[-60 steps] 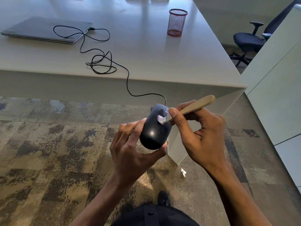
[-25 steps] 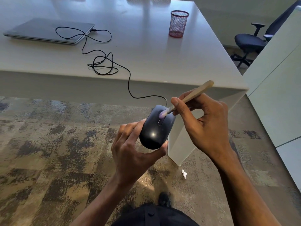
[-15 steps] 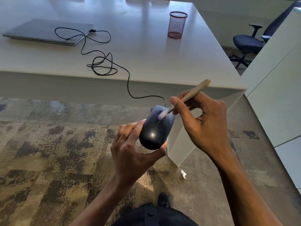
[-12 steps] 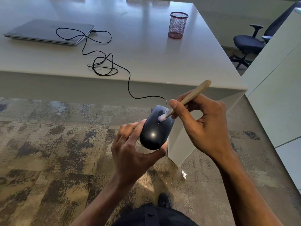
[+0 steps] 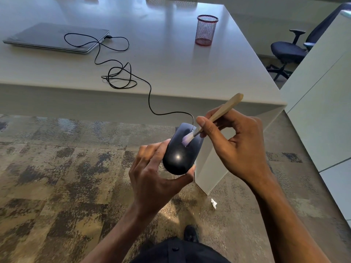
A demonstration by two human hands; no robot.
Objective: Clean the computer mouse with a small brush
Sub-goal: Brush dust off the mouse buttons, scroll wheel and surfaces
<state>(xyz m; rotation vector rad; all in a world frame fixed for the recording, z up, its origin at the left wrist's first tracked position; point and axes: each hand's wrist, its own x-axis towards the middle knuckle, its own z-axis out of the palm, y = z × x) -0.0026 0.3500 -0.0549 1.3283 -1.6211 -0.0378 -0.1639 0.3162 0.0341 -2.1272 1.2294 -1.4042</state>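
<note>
At centre frame, the left hand (image 5: 152, 179) grips a black mouse (image 5: 180, 152) in mid-air. The right hand (image 5: 233, 141) pinches a brush (image 5: 214, 118), bristles on the wheel slot. Pressing hard might splay the bristles or tug the cable (image 5: 152, 103).

The mouse (image 5: 181, 150) has a smooth black plastic shell, glossy enough to carry a bright highlight on its back. The brush (image 5: 214, 115) has a pale, matt wooden handle and soft, light bristles. The bench (image 5: 171, 63) top is smooth and off-white with a dull sheen. On it, the pen cup (image 5: 206, 30) is red wire mesh and the laptop (image 5: 55, 37) lid looks like matt grey metal. The carpet (image 5: 57, 177) is rough, mottled brown and grey. The cable (image 5: 121, 76) is thin and black.
</note>
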